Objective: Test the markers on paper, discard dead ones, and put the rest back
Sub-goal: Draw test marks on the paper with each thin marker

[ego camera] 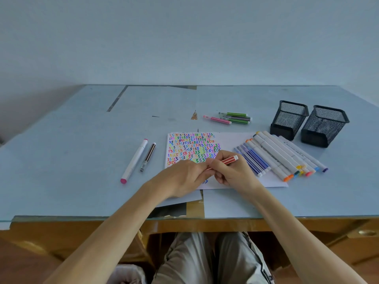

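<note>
A red striped marker (227, 160) is held over the white paper (235, 140), which is covered in coloured squiggles. My right hand (231, 171) grips its barrel, white end pointing up right. My left hand (184, 177) pinches the marker's lower left end, which is hidden by the fingers. On the paper's right side lies a row of several markers (283, 154). A white marker with pink ends (134, 160) and a brown striped marker (148, 156) lie left of the paper. A few green, black and pink markers (231, 117) lie behind it.
Two black mesh pen holders (289, 119) (324, 126) stand at the back right, with nothing showing inside. The desk (82, 140) has a glass top over blue sheets, its front edge near my lap. A bin's rim (127, 273) shows below the desk at left.
</note>
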